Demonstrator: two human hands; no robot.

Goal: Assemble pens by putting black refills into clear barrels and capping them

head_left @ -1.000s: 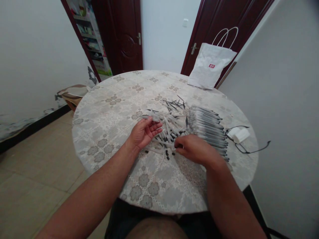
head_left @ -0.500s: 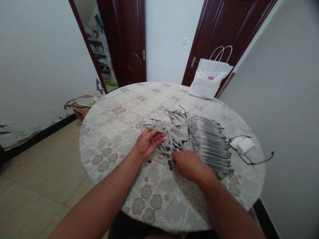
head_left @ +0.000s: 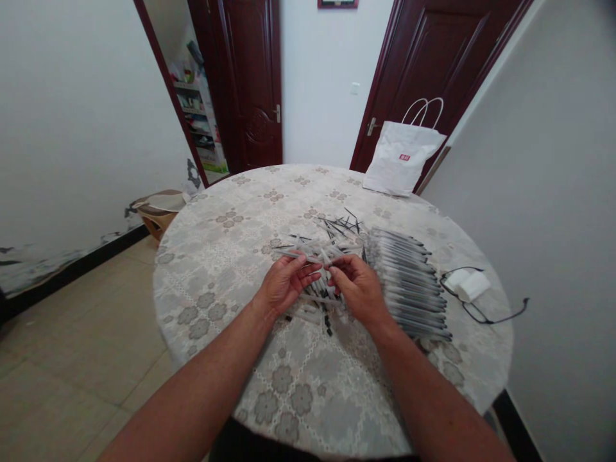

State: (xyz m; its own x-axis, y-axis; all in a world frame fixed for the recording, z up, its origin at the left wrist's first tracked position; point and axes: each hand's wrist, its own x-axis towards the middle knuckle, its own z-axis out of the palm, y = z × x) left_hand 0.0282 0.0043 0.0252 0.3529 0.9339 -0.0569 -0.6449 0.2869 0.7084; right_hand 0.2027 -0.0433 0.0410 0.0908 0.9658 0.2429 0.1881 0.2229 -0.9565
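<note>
A loose heap of clear pen barrels and thin black refills (head_left: 332, 247) lies in the middle of a round table (head_left: 231, 256) with a flowered cloth. To its right lies a neat row of put-together pens (head_left: 409, 276). My left hand (head_left: 286, 285) is palm up at the heap's near edge, fingers curled round a clear pen barrel. My right hand (head_left: 353, 289) is beside it, its fingers pinched on a small part I cannot make out, almost touching the left hand's fingertips. A few small black bits (head_left: 328, 324) lie on the cloth just below my hands.
A white paper bag (head_left: 402, 157) with loop handles stands at the table's far edge by a dark red door. Black-rimmed glasses and a white folded item (head_left: 469, 285) lie at the right edge. A wall is close on the right; a low stool (head_left: 156, 208) stands left.
My right hand has lifted from the table's near side and come up to meet the left hand. The left hand's fingers have closed further on the barrel. The view has tilted upward.
</note>
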